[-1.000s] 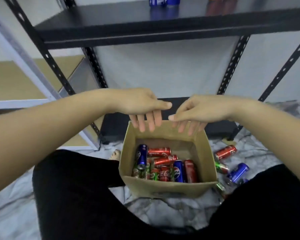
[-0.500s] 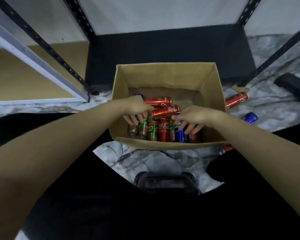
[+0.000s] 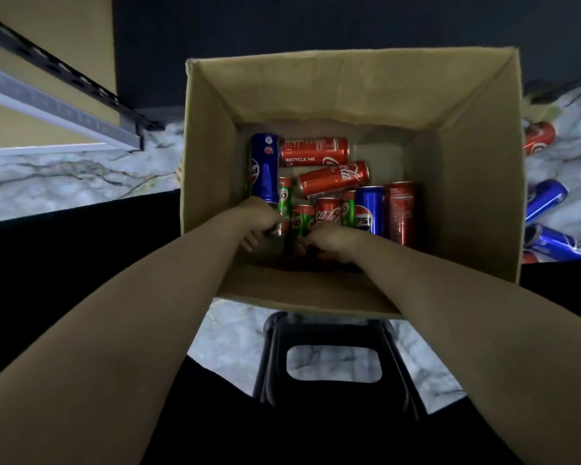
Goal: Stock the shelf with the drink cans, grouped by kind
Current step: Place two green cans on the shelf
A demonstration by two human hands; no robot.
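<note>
An open cardboard box (image 3: 467, 182) stands on the floor and holds several cans lying mixed. Red Coca-Cola cans (image 3: 314, 152) lie at the back, a blue Pepsi can (image 3: 265, 169) lies along the left wall and another blue Pepsi can (image 3: 369, 209) next to a red can (image 3: 399, 213). Both hands reach into the near end. My left hand (image 3: 260, 218) has its fingers curled around a green can (image 3: 285, 204). My right hand (image 3: 329, 239) is curled over a green-and-red can (image 3: 302, 219) by the near wall; its grip is hidden in shadow.
The rack's black bottom shelf (image 3: 282, 21) lies just behind the box, with a perforated black upright (image 3: 47, 67) at left. On the marble floor to the right lie a red can (image 3: 539, 137) and blue cans (image 3: 545, 199). A black stool (image 3: 322, 330) sits under me.
My head tipped down and closer to the box. Both hands dropped from above the box's far rim into it and curled onto cans at the near end.
</note>
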